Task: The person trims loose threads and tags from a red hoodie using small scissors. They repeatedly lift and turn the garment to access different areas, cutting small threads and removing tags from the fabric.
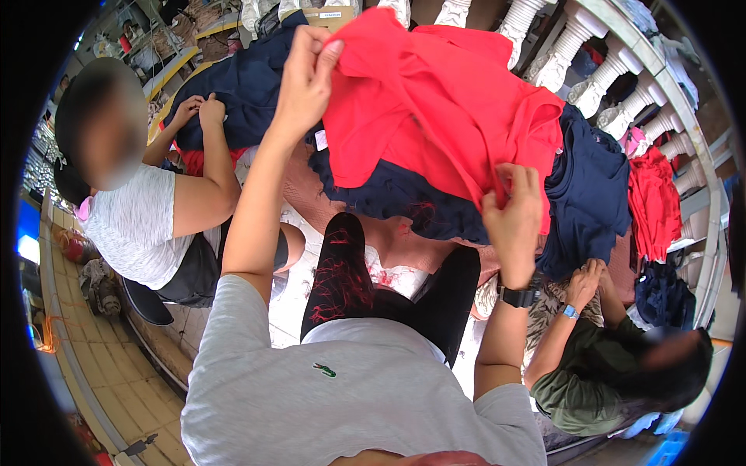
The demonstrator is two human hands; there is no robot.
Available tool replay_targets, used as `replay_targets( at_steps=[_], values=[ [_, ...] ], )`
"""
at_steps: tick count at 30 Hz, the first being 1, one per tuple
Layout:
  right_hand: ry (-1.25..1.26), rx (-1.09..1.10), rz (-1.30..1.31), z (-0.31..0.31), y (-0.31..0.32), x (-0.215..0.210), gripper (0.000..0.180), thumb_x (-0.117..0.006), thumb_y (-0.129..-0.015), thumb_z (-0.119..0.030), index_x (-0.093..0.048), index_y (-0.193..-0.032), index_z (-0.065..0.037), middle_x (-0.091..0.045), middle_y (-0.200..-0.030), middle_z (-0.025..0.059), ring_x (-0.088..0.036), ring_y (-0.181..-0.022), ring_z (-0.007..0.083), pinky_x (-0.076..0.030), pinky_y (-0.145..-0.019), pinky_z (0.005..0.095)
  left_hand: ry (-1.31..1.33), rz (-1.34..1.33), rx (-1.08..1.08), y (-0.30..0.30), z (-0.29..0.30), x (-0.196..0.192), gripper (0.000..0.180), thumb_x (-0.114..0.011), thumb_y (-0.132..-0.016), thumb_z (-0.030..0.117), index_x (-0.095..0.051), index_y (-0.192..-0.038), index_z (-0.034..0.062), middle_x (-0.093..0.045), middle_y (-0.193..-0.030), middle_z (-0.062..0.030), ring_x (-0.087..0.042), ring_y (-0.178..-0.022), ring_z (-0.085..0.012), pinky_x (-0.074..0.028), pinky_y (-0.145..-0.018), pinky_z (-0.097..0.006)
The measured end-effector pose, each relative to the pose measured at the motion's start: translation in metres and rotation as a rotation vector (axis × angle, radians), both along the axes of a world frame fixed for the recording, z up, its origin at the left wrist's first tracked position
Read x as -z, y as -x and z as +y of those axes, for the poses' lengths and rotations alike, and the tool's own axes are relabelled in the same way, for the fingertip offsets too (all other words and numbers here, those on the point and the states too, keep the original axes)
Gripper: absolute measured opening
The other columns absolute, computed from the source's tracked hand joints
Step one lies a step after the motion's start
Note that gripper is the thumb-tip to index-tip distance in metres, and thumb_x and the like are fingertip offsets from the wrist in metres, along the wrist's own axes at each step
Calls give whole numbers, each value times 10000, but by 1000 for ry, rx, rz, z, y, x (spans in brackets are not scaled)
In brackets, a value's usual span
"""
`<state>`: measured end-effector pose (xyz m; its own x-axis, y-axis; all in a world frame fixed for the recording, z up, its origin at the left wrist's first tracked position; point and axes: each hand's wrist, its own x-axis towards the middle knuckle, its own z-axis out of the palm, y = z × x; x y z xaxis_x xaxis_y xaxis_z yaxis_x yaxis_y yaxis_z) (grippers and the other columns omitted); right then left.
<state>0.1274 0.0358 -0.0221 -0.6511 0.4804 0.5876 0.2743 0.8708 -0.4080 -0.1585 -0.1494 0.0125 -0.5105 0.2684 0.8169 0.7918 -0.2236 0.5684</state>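
A red garment (435,101) is spread out in front of me, held up between my two hands. Raised at the upper left, my left hand (307,81) pinches one edge of its cloth. My right hand (513,213), lower and to the right, has its thumb and fingers closed on a fold near the garment's near edge. Beneath the red cloth lies navy fabric (396,202) with loose threads on it. A small white label (321,140) shows beside the red cloth's left edge. Red thread scraps (342,279) cling to my dark trousers.
On the left a person in a light shirt (132,225) handles a navy garment (241,85). Another in dark green (590,373) works at the right beside a navy pile (587,186). Red garments (655,202) lie beyond it. White ribbed tubes (556,50) line the far side.
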Motion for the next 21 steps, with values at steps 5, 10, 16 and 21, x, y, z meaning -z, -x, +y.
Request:
replay_targets(
  at_steps=[5,10,16,21],
  values=[
    [344,-85,127,57,-16,-50,213,-611,-872,-29,-667,-1077,-38,-595,-670,0,-582,-611,146,-484,-608,306,-253,-168,124,-5,-5,-15,140,-570,-1031,66,-447,-1098,64,-588,-840,10,-488,-689,-20,-395,-606,-192],
    [1030,-248,547,123,41,-73,245,-701,-929,-221,-695,-1094,-39,-597,-784,-25,-504,-565,66,-362,-494,219,-124,-484,241,47,3,32,123,-576,-948,-46,-574,-1035,40,-635,-994,-30,-570,-917,-89,-452,-822,-230],
    [786,-86,402,113,58,-49,462,-762,-916,-395,-652,-1162,-20,-628,-869,-2,-375,-494,-4,-233,-436,195,33,-532,186,4,-12,19,447,-512,-886,-106,-591,-1312,8,-610,-1304,-102,-573,-1189,-156,-431,-1036,-269],
    [494,-58,377,94,59,-38,643,-837,-837,-396,-599,-1234,50,-612,-856,29,-564,-777,119,-475,-734,263,65,-451,235,1,-23,22,612,-485,-819,-137,-532,-1413,6,-531,-1454,-117,-464,-1376,-192,-363,-1130,-294]
  ],
)
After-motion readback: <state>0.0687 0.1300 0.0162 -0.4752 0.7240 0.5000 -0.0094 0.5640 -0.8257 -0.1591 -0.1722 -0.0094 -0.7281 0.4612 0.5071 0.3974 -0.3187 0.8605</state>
